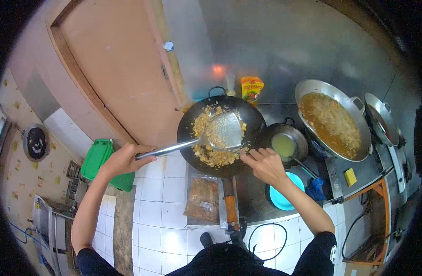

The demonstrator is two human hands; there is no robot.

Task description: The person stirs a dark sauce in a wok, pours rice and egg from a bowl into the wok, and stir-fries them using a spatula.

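Observation:
My left hand [129, 158] grips the end of the long metal handle of a wok spatula [226, 127]. The wide blade is over a black wok [255, 124] and carries bits of food. Fried rice [211, 157], or a similar crumbly yellow food, lies in the wok beneath it. My right hand [264, 164] is at the wok's right side, its fingers closed on a thin metal utensil [226, 149] that reaches under the spatula; which utensil it is I cannot tell. The wok's wooden handle [231, 208] points toward me.
Right of the wok are a small pan [300, 138] with a ladle in yellowish liquid, a large pan of bubbling oil [331, 120], another pan [383, 119], a turquoise plate [287, 195] and a yellow sponge [350, 177]. A plastic bag of brown food [202, 198] lies front left. A green bin [98, 158] stands left.

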